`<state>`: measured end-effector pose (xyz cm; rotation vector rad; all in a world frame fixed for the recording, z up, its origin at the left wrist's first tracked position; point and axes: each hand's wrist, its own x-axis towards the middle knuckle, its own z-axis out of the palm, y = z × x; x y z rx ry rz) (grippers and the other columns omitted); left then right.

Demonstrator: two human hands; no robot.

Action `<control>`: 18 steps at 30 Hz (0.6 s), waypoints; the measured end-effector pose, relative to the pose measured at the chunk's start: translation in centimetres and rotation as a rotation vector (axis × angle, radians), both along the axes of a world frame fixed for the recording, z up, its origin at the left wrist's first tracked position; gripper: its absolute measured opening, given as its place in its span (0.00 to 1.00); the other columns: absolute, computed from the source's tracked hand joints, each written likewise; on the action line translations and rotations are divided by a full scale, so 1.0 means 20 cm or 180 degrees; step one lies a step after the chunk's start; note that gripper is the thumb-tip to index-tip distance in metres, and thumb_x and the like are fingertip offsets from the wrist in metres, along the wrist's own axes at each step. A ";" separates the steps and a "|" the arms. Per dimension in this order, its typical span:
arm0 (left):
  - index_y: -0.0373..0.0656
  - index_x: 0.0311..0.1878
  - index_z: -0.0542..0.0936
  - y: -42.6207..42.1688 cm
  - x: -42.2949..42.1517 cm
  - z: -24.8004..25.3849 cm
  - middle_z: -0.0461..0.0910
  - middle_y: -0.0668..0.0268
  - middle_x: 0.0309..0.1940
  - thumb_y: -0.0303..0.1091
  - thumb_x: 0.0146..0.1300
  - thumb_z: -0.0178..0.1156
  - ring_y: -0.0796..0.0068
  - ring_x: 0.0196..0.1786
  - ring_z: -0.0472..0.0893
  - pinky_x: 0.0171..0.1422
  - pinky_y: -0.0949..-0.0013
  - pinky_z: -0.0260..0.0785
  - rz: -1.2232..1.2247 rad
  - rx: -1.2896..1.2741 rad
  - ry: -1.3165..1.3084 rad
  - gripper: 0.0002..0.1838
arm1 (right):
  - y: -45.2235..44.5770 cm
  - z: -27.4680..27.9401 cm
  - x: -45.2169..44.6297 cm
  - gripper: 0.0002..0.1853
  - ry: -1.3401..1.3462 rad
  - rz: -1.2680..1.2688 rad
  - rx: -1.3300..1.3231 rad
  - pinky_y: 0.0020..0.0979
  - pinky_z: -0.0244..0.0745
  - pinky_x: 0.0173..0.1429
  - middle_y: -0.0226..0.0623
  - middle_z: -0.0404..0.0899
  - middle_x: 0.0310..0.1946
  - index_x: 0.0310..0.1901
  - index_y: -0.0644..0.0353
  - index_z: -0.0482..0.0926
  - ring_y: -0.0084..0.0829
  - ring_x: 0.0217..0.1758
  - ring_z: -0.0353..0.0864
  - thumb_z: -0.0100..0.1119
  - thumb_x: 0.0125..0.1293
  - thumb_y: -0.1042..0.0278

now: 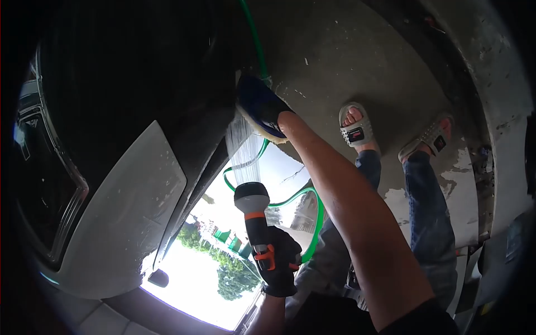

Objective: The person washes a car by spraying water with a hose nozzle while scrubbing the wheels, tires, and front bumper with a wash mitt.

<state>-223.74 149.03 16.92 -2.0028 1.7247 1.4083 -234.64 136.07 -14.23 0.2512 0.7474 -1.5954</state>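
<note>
My left hand (pixel 277 259), in a black glove, is wrapped round a grey and black spray nozzle (pixel 257 223) with orange parts. From its round head, water streams up onto the dark car panel beside the mitt. A blue wash mitt (pixel 258 106) with a pale fleecy underside covers my right hand (pixel 268 114). That hand rests against the lower part of the dark car body (pixel 139 61), its fingers hidden inside the mitt. Behind the nozzle, a green hose (pixel 320 223) loops past my left hand.
A light, wet car panel or window (pixel 131 206) fills the left, with a small dark mirror (pixel 159 277) below it. My feet in grey slides (pixel 355 133) stand on the wet concrete floor (pixel 329 50). A pale ledge (pixel 502 84) runs down the right. Trees (pixel 237 276) show outside.
</note>
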 end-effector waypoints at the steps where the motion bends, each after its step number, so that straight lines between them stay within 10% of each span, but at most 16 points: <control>1: 0.41 0.42 0.77 0.01 -0.02 0.01 0.78 0.68 0.34 0.32 0.67 0.59 0.78 0.32 0.79 0.33 0.73 0.67 -0.0179 0.0048 -0.0171 0.06 | 0.03 0.01 0.02 0.31 -0.0062 -0.0072 0.0024 0.28 0.54 0.84 0.39 0.62 0.81 0.81 0.60 0.62 0.31 0.83 0.61 0.22 0.88 0.53; 18: 0.40 0.51 0.79 0.01 0.30 -0.03 0.80 0.68 0.47 0.26 0.57 0.74 0.76 0.47 0.81 0.49 0.72 0.76 -0.0190 -0.0228 0.0425 0.19 | 0.18 0.29 -0.15 0.36 -0.1329 -0.1288 0.0126 0.28 0.61 0.79 0.39 0.71 0.73 0.78 0.62 0.66 0.29 0.75 0.69 0.30 0.85 0.40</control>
